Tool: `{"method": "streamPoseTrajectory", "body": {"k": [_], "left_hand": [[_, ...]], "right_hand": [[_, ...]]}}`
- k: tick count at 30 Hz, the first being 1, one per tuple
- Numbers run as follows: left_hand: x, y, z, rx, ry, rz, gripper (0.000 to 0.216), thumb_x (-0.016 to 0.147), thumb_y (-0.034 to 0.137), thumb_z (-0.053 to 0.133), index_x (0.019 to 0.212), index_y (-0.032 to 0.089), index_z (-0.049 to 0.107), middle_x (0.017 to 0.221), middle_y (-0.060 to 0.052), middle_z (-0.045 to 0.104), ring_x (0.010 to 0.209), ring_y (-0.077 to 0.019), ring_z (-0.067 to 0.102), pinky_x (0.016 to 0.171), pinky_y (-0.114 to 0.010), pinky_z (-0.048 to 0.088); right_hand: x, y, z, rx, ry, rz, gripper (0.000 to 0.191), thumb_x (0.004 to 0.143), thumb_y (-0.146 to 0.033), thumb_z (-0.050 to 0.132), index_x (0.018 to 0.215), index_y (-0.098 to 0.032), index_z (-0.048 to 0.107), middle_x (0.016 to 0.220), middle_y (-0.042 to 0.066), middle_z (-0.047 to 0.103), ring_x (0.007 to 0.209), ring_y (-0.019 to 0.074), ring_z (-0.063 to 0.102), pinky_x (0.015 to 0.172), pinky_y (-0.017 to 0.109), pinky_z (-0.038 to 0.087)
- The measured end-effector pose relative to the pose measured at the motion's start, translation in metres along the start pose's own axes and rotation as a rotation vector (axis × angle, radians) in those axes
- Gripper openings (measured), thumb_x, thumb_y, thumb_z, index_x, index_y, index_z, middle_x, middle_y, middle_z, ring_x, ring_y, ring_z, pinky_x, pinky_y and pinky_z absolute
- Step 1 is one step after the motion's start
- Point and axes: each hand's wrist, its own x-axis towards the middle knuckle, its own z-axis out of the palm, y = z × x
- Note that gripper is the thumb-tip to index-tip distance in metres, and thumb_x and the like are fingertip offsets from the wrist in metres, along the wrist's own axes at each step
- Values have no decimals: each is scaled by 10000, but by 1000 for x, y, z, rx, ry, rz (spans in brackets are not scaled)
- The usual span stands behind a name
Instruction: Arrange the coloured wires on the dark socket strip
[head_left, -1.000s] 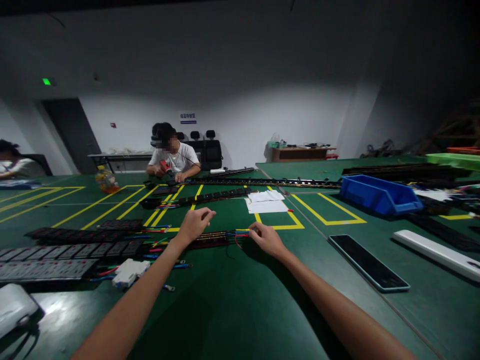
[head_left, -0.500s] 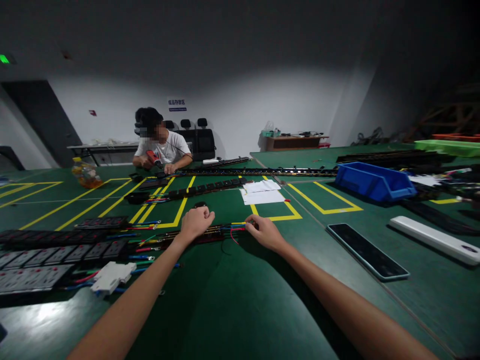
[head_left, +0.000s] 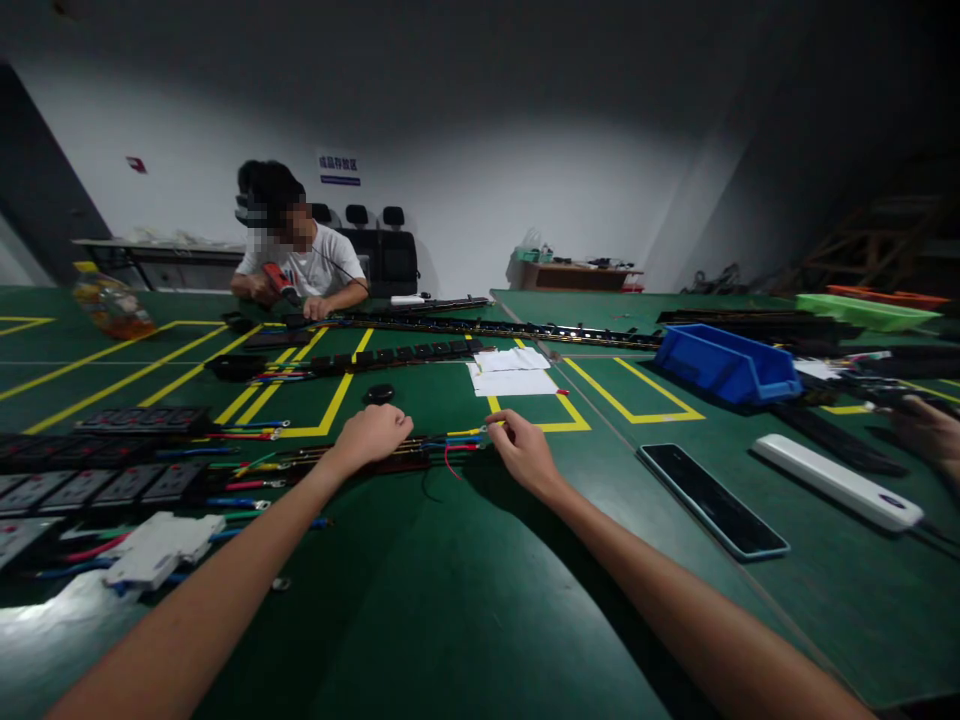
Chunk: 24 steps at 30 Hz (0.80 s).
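My left hand (head_left: 371,434) is closed over a dark strip (head_left: 401,460) with coloured wires, pressing it near the table; its fingertips are mostly hidden. From the strip's right end several short wires (head_left: 457,441) stick out, yellow, blue and red, with a thin red one curling down. At their tips my right hand (head_left: 525,450) pinches the yellow wire (head_left: 461,433) by its end, where a small metal lug shows. A round black object (head_left: 379,394) lies just beyond my left hand.
Black socket strips (head_left: 135,485) with lugged wires and a white plastic part (head_left: 163,548) lie left. Paper sheets (head_left: 514,375), a blue bin (head_left: 724,365), a phone (head_left: 712,500) and a white bar (head_left: 836,482) are right. A co-worker (head_left: 300,260) holds a red tool; another person's hand (head_left: 930,430) shows far right.
The view has shifted, so most things sit further left and higher. My right fingertips have slid toward the wire ends, baring the lug. Another person's hand has appeared at the right edge.
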Motion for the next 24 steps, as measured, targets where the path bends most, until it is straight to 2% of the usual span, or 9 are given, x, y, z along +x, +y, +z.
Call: {"method": "streamPoseTrajectory", "body": {"k": [5, 10, 13, 16, 20, 24], "left_hand": [[0, 2, 0, 9, -23, 15, 450, 951, 451, 376, 602, 216, 537, 741, -88, 678, 686, -241, 637, 658, -328, 426], [1, 3, -2, 22, -35, 20, 441, 940, 451, 376, 612, 214, 552, 744, -91, 679, 678, -238, 626, 656, -335, 429], [1, 3, -2, 27, -38, 23, 437, 935, 447, 379, 609, 214, 553, 722, -86, 671, 659, -230, 618, 648, -329, 430], [1, 3, -2, 28, -42, 27, 448, 938, 451, 375, 598, 213, 545, 708, -83, 670, 643, -225, 619, 630, -320, 425], [1, 1, -1, 26, -33, 34, 468, 943, 471, 372, 600, 211, 555, 718, -89, 688, 652, -230, 635, 630, -321, 430], [3, -1, 1, 32, -25, 34, 463, 938, 475, 386, 615, 211, 585, 748, -96, 710, 686, -239, 655, 667, -324, 453]], "right_hand": [[-3, -4, -3, -92, 85, 22, 294, 955, -382, 466, 955, -213, 707, 672, 3, 660, 592, 172, 587, 592, 275, 352], [-7, -10, -11, -282, 45, -101, 267, 971, -385, 483, 1023, -221, 687, 766, 20, 705, 654, 179, 620, 610, 280, 340], [-8, -10, -16, -334, 4, -124, 268, 982, -400, 479, 1041, -221, 668, 773, 19, 696, 672, 179, 611, 607, 279, 328], [-8, -10, -17, -368, -26, -132, 281, 982, -435, 486, 927, -216, 653, 772, 29, 684, 654, 168, 577, 594, 278, 300], [-8, -11, -16, -443, -151, -191, 441, 1003, -480, 464, 677, -212, 593, 659, 29, 635, 587, 149, 515, 571, 293, 227], [-6, -9, -15, -492, -260, -208, 500, 1019, -493, 453, 636, -213, 611, 602, 28, 617, 550, 146, 505, 558, 307, 177]]}}
